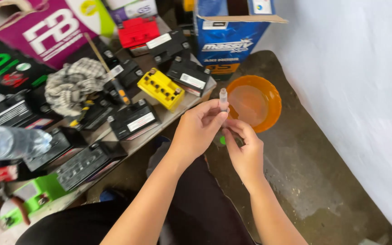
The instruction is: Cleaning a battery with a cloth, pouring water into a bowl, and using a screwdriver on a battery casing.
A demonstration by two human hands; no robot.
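Above the orange bowl (pixel 253 102), at its 9 o'clock rim, the two hands meet over the dark floor (pixel 305 181). The left hand (pixel 197 129) comes in from 7 o'clock with the forearm rising toward the middle of the view; its wrist is bent a little and its thumb and first fingers are pinching a small clear tube (pixel 223 100), which stands almost upright, the top end pointing to 12 o'clock. The right hand (pixel 246 152) comes from 5 o'clock, sits just below and beside the left one, and its fingers are curled together and touch the lower end of the tube; I cannot tell how firmly they press it. At 9 o'clock from the hands, a low board carries many batteries: one yellow battery (pixel 161 87), several black batteries (pixel 133 119) and a checked cloth (pixel 73 84). A blue carton (pixel 230 43) stands at 12 o'clock.
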